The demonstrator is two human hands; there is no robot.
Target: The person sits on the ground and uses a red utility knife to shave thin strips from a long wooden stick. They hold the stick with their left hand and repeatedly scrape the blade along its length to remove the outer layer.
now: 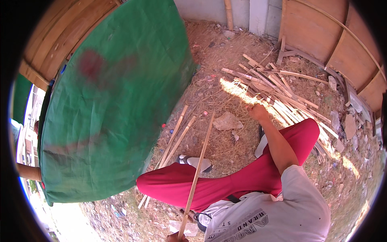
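At the lower edge my left hand (177, 238) is closed round the near end of a long, thin bamboo strip (198, 173). The strip slants up past my left knee, its far end over the dirt beside a flat stone (228, 121). My right hand (256, 111) is reached forward beyond my right knee, its fingers curled closed. It is at the near left side of a pile of split bamboo strips (278, 90). What those fingers hold, if anything, is too small to make out.
A large green sheet (117, 101) hangs upright on the left. Several bamboo sticks (177, 139) lie between it and my left foot (195, 162). Wooden panels (314, 28) stand at the far right, and a grey wall (205, 10) at the back. Litter and dry grass cover the dirt.
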